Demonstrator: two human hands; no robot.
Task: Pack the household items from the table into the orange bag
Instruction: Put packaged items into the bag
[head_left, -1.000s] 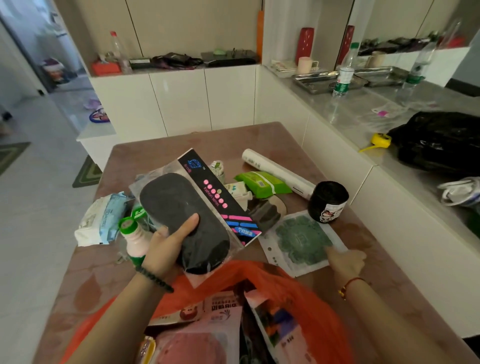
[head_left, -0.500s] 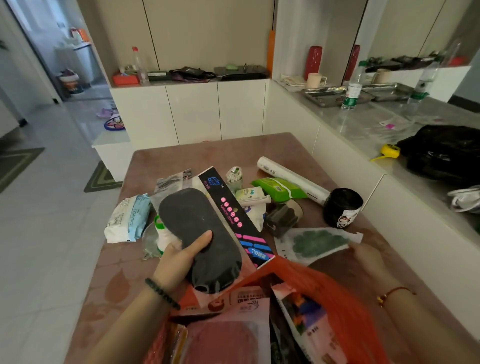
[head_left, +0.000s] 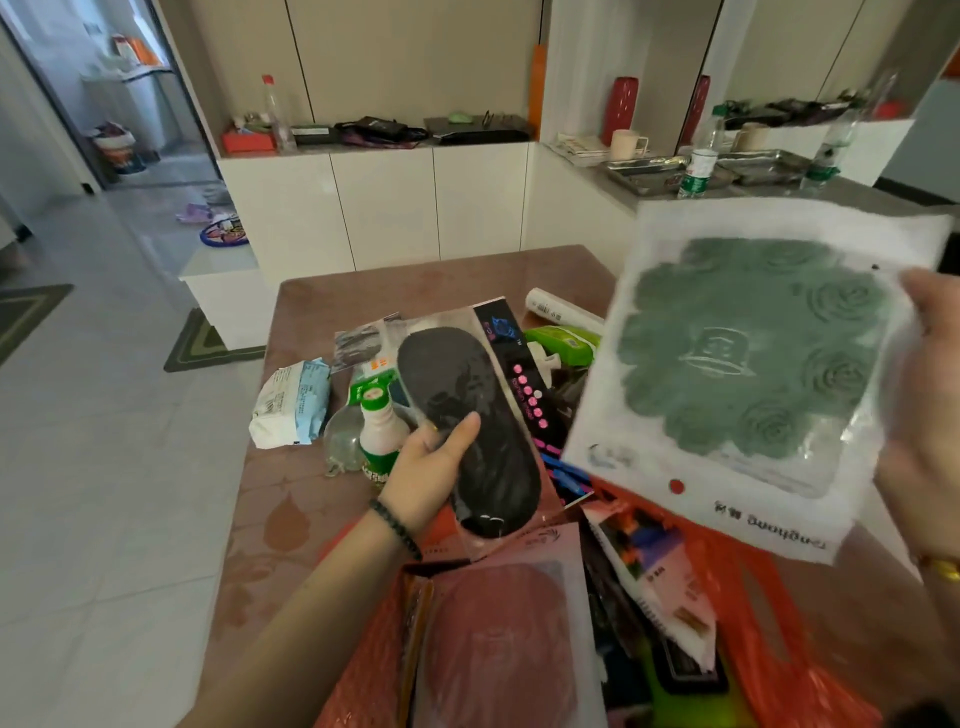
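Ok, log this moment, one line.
left hand: holds insole pack | right hand: holds green mat pack | orange bag: part filled

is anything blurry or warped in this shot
Head view: the green mat packet in the right hand is smeared by motion blur, close to the lens; the black insole pack in the left hand is sharper; the cabinets bow from the wide angle; the orange bag at the bottom edge looks soft.

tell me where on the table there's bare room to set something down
Bare: far end of the table behind the white roll, and the near-left strip between the wipes pack and the orange bag. Crowded: the middle, around the bottle.
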